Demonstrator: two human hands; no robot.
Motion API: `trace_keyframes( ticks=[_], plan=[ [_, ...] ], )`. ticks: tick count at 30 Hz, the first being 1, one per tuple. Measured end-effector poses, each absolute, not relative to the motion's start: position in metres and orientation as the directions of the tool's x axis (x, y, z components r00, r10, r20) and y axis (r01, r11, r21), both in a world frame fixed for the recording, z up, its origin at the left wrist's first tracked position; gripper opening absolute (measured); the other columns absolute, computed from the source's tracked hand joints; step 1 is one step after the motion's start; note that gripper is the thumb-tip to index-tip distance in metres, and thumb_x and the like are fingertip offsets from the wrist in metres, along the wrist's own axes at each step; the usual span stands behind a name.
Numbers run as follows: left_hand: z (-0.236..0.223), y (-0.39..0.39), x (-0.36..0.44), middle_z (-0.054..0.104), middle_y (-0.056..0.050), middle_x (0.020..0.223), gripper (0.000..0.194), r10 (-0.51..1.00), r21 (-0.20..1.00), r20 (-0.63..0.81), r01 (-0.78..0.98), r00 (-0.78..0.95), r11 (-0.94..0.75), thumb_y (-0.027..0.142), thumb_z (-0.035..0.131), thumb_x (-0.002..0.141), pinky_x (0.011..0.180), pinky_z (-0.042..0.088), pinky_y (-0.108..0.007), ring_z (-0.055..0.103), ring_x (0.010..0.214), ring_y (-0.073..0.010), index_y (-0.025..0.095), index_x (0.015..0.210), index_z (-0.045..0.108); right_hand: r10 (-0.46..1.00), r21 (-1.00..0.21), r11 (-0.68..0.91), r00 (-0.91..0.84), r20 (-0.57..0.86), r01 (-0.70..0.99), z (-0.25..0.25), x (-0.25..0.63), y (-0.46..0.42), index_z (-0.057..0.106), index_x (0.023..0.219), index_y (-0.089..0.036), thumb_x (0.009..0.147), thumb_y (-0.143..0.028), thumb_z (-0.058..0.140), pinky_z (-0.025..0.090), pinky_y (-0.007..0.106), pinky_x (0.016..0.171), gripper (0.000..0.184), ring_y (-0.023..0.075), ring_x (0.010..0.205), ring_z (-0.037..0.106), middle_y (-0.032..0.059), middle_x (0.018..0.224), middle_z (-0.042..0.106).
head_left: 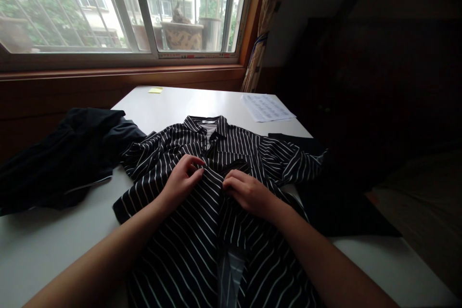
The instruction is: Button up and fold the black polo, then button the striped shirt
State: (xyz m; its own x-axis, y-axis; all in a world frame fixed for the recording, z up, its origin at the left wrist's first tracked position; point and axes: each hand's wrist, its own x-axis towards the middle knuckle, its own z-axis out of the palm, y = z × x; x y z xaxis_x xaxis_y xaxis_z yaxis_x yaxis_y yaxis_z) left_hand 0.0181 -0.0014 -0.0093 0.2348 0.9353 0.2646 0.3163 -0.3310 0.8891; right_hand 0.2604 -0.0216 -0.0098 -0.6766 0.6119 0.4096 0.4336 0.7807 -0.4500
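Note:
A black shirt with white stripes [195,221] lies front up across the table, its collar toward the window and its sleeves out to both sides. Over the middle of the front, my left hand [184,173] rests on the cloth, thumb and fingers apart with a gap between them. My right hand [249,192] is closed on the shirt's front edge, fingers curled around the fabric. Below the hands the front parts, and the inner side of the cloth shows in the gap. The tips of my right fingers are partly hidden in the folds.
Dark clothes [61,154] are heaped on the left of the white table [212,101]. Black fabric [342,207] hangs over the right edge. Printed sheets [267,107] and a yellow sticky note [155,90] lie at the back, below a barred window [187,9].

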Motion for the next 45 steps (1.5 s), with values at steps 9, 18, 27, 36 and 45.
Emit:
trace_keyframes(
  ticks=[9,18,27,36,45],
  plan=[
    [-0.004,-0.021,0.032,0.068,-0.007,0.109,0.023,0.683,0.727,0.35,0.273,0.641,-0.629,0.032,0.064,0.09,0.094,0.049,-0.038,0.062,0.104,-0.0221,0.022,0.112,0.063,0.586,-0.481,0.798,-0.654,0.478,0.364,-0.006,0.261,-0.025,0.06,0.097,-0.018,0.094,-0.011,0.051,0.054,0.032,0.08,0.011,0.0172,0.088,0.059,0.0072,0.096,0.06],
    [-0.023,-0.016,0.032,0.073,-0.004,0.086,0.014,0.738,0.773,0.371,0.252,0.564,-0.582,0.033,0.065,0.09,0.074,0.054,-0.028,0.069,0.078,-0.0168,0.019,0.09,0.068,0.504,-0.332,0.863,-0.592,0.629,0.382,0.0,0.262,-0.03,0.063,0.099,-0.02,0.091,-0.011,0.054,0.056,0.034,0.077,0.015,0.0176,0.084,0.06,0.0063,0.09,0.063],
    [-0.006,-0.023,0.031,0.074,-0.006,0.085,0.016,0.811,0.913,0.289,0.108,0.508,-0.393,0.032,0.069,0.087,0.074,0.054,-0.029,0.068,0.078,-0.0173,0.016,0.086,0.069,0.386,-0.212,0.913,-0.571,0.724,0.349,-0.002,0.263,-0.035,0.064,0.108,-0.022,0.088,-0.01,0.063,0.058,0.034,0.075,0.023,0.0172,0.084,0.064,0.0045,0.092,0.068],
    [-0.011,-0.018,0.029,0.071,-0.005,0.081,0.024,0.819,0.951,0.182,0.115,0.544,-0.288,0.038,0.07,0.085,0.071,0.053,-0.028,0.065,0.075,-0.0165,0.014,0.083,0.068,0.355,-0.136,0.911,-0.575,0.737,0.389,-0.003,0.263,-0.035,0.063,0.108,-0.023,0.087,-0.01,0.064,0.058,0.034,0.072,0.025,0.0175,0.082,0.064,0.0037,0.09,0.069],
    [-0.011,-0.02,0.031,0.073,-0.005,0.083,0.011,0.73,0.809,0.405,0.157,0.55,-0.567,0.028,0.066,0.089,0.073,0.054,-0.026,0.068,0.075,-0.0152,0.017,0.087,0.069,0.488,-0.329,0.867,-0.508,0.71,0.374,-0.009,0.261,-0.028,0.065,0.104,-0.021,0.089,-0.012,0.061,0.058,0.035,0.077,0.019,0.0179,0.086,0.064,0.0066,0.093,0.067]
  ],
)
